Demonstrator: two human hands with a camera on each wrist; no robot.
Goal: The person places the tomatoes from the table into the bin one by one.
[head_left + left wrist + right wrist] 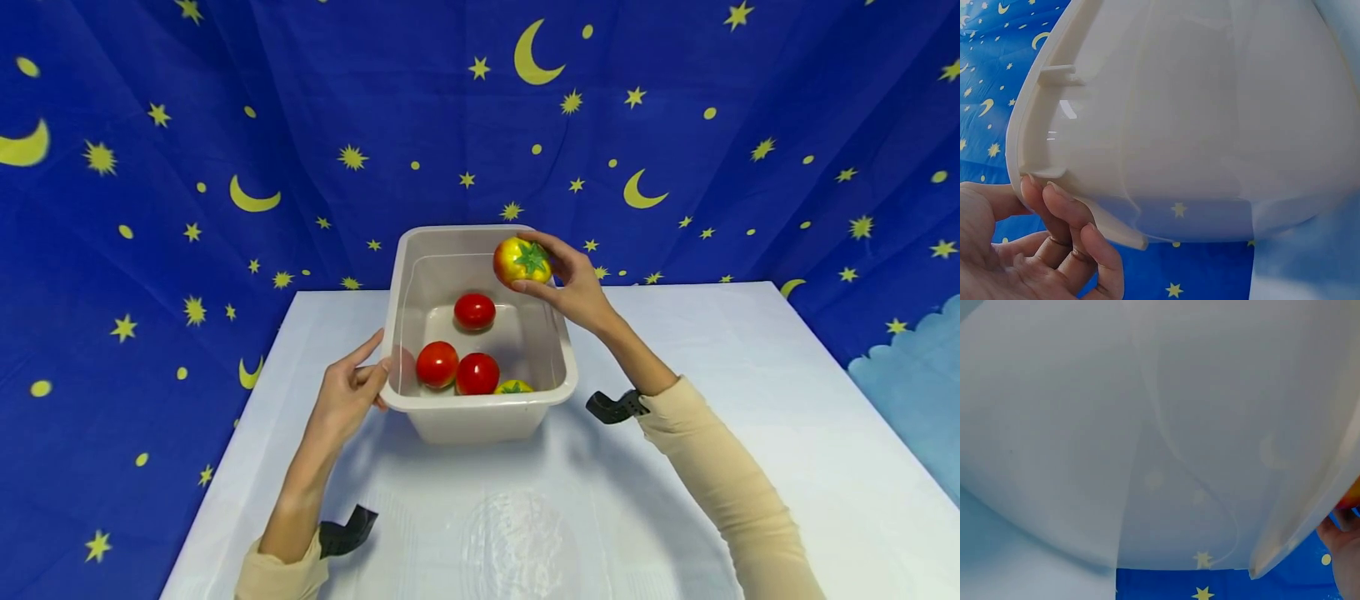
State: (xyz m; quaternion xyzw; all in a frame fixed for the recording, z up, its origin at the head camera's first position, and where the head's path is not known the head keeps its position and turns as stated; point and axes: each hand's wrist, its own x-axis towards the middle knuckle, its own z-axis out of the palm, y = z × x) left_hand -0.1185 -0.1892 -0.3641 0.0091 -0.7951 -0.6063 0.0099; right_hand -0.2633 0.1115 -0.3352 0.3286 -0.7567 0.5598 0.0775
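A pale grey plastic bin (480, 423) stands on the white table. My left hand (347, 393) pinches its left rim near the front corner, and the left wrist view shows the curled fingertips (1060, 203) under the lip. Over the bin's back right corner, my right hand (576, 287) holds a yellow and red toy tomato (513, 260) with a green star-shaped top, between thumb and fingers. Inside the bin lie red toy tomatoes (475, 312), one at the back and two nearer the front. A yellow one with a green top (514, 387) is partly hidden by the front rim.
The table (697, 350) extends to both sides and in front of the bin. A blue cloth (420, 108) with yellow moons and stars hangs behind. Black wrist bands (348, 532) stick out from both wrists.
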